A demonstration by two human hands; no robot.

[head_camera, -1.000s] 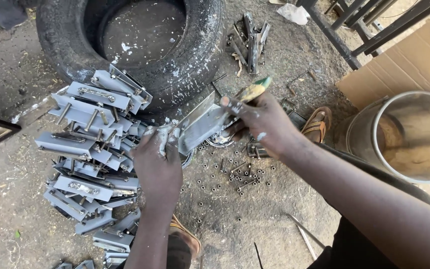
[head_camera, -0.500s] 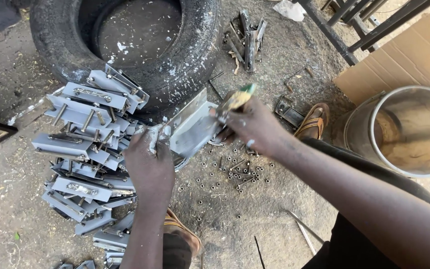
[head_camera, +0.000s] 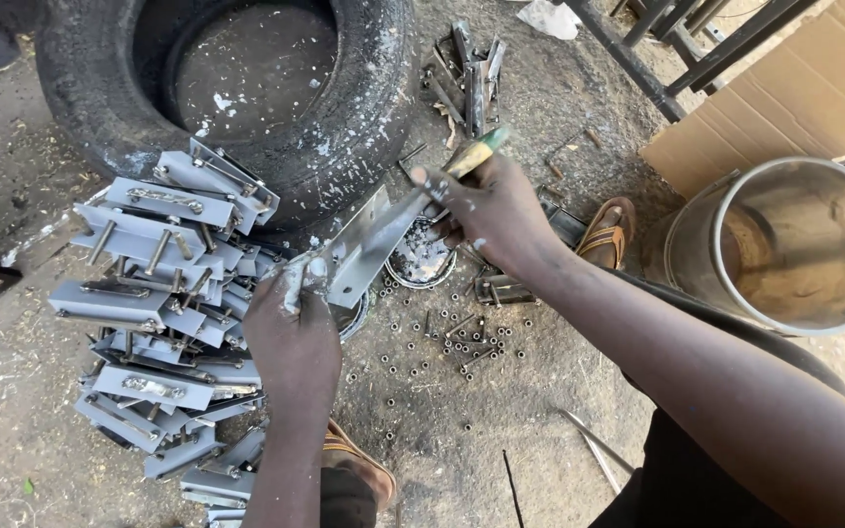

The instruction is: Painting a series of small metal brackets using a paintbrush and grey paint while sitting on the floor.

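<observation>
My left hand (head_camera: 295,328) grips the lower end of a flat metal bracket (head_camera: 362,246) coated in grey paint, held tilted above the ground. My right hand (head_camera: 493,210) holds a paintbrush (head_camera: 471,156) with a yellow-green handle, its bristle end resting on the bracket's upper part. Both hands carry grey paint smears. Under the bracket sits a small round paint tin (head_camera: 421,262), partly hidden by my right hand.
A pile of several grey-painted brackets (head_camera: 163,313) lies at left against an old tyre (head_camera: 246,88). Small nuts and bolts (head_camera: 452,342) are scattered on the dirt. A metal drum (head_camera: 784,244) and cardboard (head_camera: 794,98) stand at right, unpainted metal pieces (head_camera: 466,73) at the back, and sandalled feet (head_camera: 606,230) are visible.
Both hands and the bracket have shifted slightly up and left in view. The brush has moved along the bracket toward its upper end.
</observation>
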